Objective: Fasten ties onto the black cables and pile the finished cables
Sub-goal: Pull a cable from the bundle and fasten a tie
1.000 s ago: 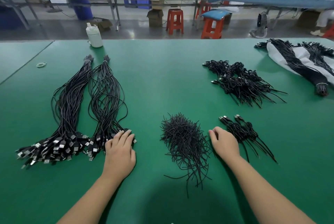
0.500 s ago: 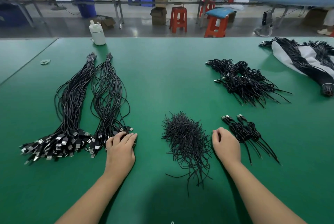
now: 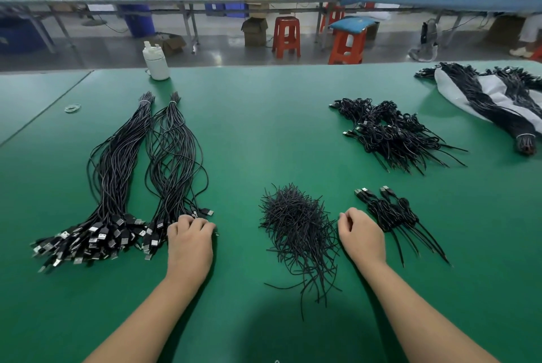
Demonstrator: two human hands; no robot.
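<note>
At the far left of the green counter (image 3: 264,134) lie two long bundles of untied black cables (image 3: 140,175), banded at their far ends, with the plugs fanned out toward you. Your left hand (image 3: 190,242) sits at the near right edge of those plugs, its fingers (image 3: 199,223) curled down into them. They seem to be closing on a plug, though you can't tell from here whether one is actually pinched.

In the middle, near you, is the loose heap of ties (image 3: 296,230), a tangle of short black wires. Your right hand (image 3: 361,238) rests just right of that heap, knuckles up and fingers bent under. Whether it holds a tie is hidden. Touching its right side is the small pile of finished cables (image 3: 390,213), a few coiled and tied with tails trailing toward you. A bigger pile of tied cables (image 3: 393,134) lies farther back on the right, and more bundled cables rest on a white bag (image 3: 498,93) at the far right corner.

By the look of it, you are at the start of a fresh cycle: picking one cable from the left bundle. Next you'll need to draw out a single plug without dragging its neighbours, then take one tie cleanly from the tangled heap.
</note>
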